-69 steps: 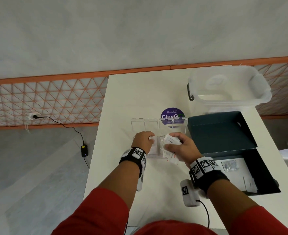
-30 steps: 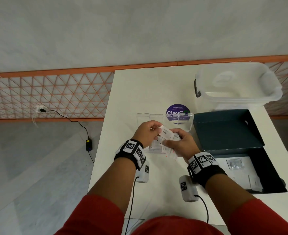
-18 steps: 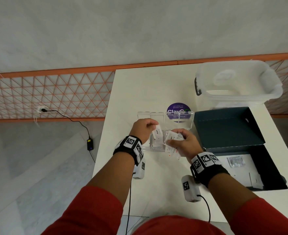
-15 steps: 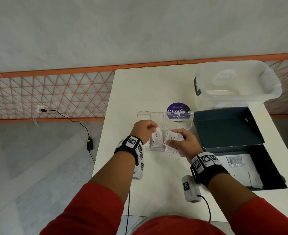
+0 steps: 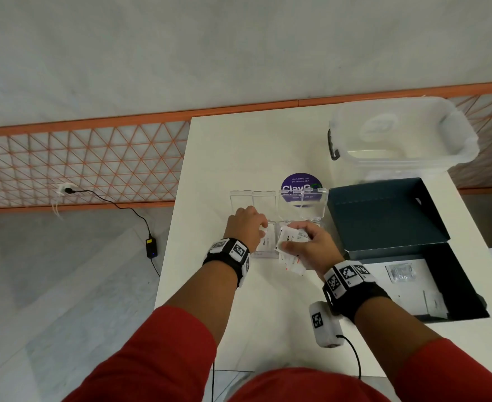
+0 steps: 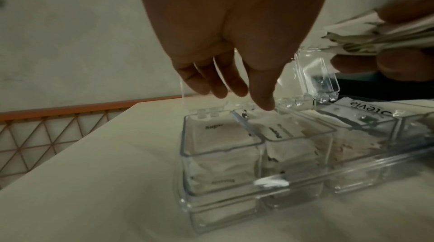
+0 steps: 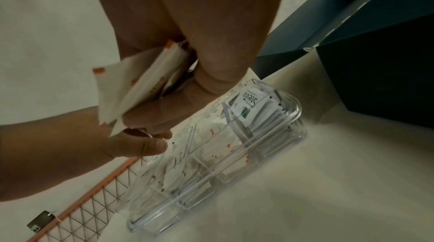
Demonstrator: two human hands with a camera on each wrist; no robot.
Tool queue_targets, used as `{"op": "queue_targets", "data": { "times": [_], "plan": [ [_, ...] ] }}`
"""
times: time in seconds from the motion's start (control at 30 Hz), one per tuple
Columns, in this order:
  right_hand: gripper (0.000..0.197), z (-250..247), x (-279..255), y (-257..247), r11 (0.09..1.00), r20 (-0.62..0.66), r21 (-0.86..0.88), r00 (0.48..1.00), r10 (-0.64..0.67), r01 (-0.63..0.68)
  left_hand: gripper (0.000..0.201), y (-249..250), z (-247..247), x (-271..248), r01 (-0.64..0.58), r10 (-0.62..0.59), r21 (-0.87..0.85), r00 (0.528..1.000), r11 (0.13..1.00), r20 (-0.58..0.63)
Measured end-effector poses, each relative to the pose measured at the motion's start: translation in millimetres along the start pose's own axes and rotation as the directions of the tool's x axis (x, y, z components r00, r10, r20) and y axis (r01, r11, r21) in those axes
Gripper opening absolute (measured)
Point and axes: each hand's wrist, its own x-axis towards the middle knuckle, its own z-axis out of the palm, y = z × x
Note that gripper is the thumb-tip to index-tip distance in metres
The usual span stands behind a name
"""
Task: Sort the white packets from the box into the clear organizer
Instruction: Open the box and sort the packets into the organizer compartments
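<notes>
Since half a second ago, left hand (image 5: pixel 246 224) is lowering, fingers (image 6: pixel 263 97) loose and empty over clear plastic compartment organizer (image 6: pixel 258 162); right hand (image 5: pixel 311 246) is gripping white paper packets (image 7: pixel 131 88); next packet is needing its matching compartment.

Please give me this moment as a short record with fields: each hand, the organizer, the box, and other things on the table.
left hand: open, fingers reaching down over the clear plastic compartment organizer
right hand: grips a bunch of white paper packets
organizer: lids up, packets inside the compartments
dark cardboard box: open, a few packets left
other: translucent plastic tub, round purple sticker
</notes>
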Motion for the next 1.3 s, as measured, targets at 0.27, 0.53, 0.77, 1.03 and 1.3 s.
{"op": "queue_targets", "data": {
  "times": [0.27, 0.53, 0.77, 1.03, 1.3],
  "plan": [
    [0.035, -6.7, 5.1, 5.3, 1.0, -0.031, -0.031, 0.999, 0.004, -0.005, 0.026, -2.5, 17.7, -16.2, -0.049, 0.047, 0.208, 0.999, 0.977, 0.016],
    [0.036, 0.0, 8.6, 13.4, 0.992, 0.029, -0.121, 0.999, -0.026, 0.029, 0.019, 16.0, -9.9, -22.2, 0.14, -0.057, -0.612, 0.987, 0.779, 0.153],
    [0.036, 4.5, 10.6, 10.7, 0.999, 0.054, -0.045, 0.999, -0.006, 0.008, 0.012, 5.7, -16.3, -20.9, 0.129, -0.108, -0.711, 0.991, 0.692, 0.075],
    [0.033, -2.3, 10.6, 12.0, 0.999, -0.01, 0.024, 0.999, 0.035, -0.034, 0.012, -3.9, -23.1, -19.0, 0.173, -0.208, -0.799, 0.976, 0.576, 0.061],
    [0.033, 1.3, 6.6, 3.5, 0.999, 0.019, 0.007, 0.999, 0.031, -0.031, 0.008, 0.5, -17.3, -18.8, 0.184, -0.156, -0.8, 0.981, 0.571, 0.114]
  ]
}}
